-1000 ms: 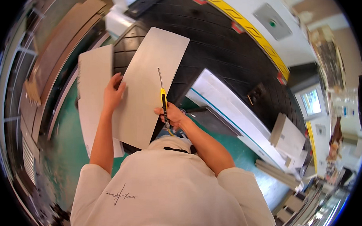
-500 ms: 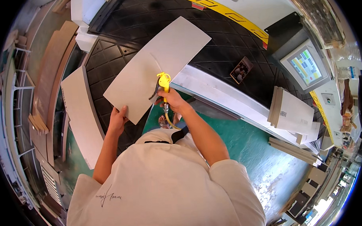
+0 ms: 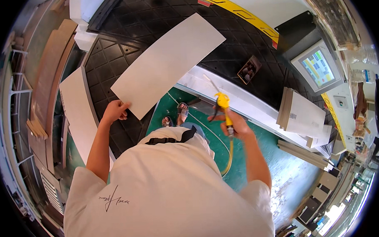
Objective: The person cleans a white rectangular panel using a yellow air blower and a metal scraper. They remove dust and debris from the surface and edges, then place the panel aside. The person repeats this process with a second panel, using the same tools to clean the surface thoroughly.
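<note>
A long white panel (image 3: 169, 65) lies slantwise across the black padded machine table (image 3: 108, 63). At its near left end, my left hand (image 3: 115, 111) has its fingers curled and pinches the panel's edge. My right hand (image 3: 238, 124) is closed round a yellow air blow gun (image 3: 223, 101) with a thin nozzle pointing up and to the left. The gun is held off to the right of the panel, above the table's front edge. From its lower end a yellow air hose (image 3: 229, 161) hangs toward the floor.
A phone (image 3: 249, 69) lies on the table at the right. Beyond it are a control screen (image 3: 318, 68) and a stack of panels (image 3: 302, 112). Another white panel (image 3: 81, 109) stands at the left, near brown boards (image 3: 50, 90). My feet (image 3: 182, 111) are on the green floor.
My right hand has swung right with the blow gun, away from above the panel. The panel has shifted slightly up and right in view. My left hand stays at its near left end.
</note>
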A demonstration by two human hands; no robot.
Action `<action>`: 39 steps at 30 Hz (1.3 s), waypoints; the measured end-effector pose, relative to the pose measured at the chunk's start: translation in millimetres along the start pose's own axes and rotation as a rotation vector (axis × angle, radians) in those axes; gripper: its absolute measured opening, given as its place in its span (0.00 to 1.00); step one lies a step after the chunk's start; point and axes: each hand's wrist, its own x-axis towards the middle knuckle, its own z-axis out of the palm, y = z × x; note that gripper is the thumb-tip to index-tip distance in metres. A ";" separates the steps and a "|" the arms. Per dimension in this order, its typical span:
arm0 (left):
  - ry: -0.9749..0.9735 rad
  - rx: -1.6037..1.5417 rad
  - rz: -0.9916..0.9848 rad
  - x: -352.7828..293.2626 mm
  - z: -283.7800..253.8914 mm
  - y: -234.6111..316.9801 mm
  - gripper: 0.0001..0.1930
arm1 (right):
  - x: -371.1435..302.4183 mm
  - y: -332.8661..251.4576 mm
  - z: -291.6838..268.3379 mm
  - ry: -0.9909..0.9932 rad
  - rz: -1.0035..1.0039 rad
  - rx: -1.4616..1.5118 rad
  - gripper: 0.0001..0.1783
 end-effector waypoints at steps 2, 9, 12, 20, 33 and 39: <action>0.195 -0.001 0.050 4.1 2.8 -2.3 0.20 | -11.7 9.6 11.0 -0.046 -0.162 0.416 0.34; 1.018 0.189 0.550 57.3 25.8 -12.2 0.22 | -18.8 21.2 56.5 0.048 -0.092 0.563 0.32; 0.989 0.185 0.643 72.4 29.2 -12.7 0.27 | -7.4 10.8 55.7 -0.117 0.153 -0.175 0.25; 1.027 0.244 0.729 83.3 31.4 -23.4 0.27 | 41.1 -30.0 71.0 0.043 -0.215 -0.080 0.22; 1.052 0.253 0.690 82.3 33.5 -20.6 0.26 | 53.6 -72.4 19.4 0.310 -0.380 -0.263 0.16; 1.067 0.220 0.708 82.3 32.3 -20.6 0.26 | -23.8 -74.3 25.3 0.017 -0.024 -0.550 0.22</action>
